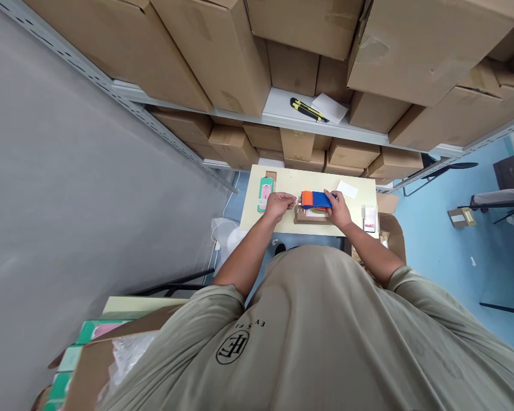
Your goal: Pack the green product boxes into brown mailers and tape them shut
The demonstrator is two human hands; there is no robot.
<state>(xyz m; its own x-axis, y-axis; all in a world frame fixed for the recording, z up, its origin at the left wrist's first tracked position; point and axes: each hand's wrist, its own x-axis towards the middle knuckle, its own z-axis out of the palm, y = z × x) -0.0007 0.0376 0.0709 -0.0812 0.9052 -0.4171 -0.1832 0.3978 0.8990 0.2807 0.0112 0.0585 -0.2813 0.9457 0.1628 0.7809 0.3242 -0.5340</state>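
Note:
Over the small cream table (278,225), my right hand (337,210) grips the right end of a flat blue and orange object (317,199). Its blue part is on the right and the orange band on the left. Thin, light-coloured prongs stick out of its left end. Close to those prongs is my left hand (281,204), thumb and fingertips pinched together. Whether something small is between those fingers I cannot make out. Underneath the object lies an open cardboard box (302,219) with coloured contents, partly covered by the object and my right hand.
On the table are a green and pink box (265,194) at left, a white paper (347,189) and a phone (369,218) at right. Shelves with cardboard boxes (300,142) rise behind; a yellow-black box cutter (308,109) lies on one. A grey wall (111,188) bounds the left.

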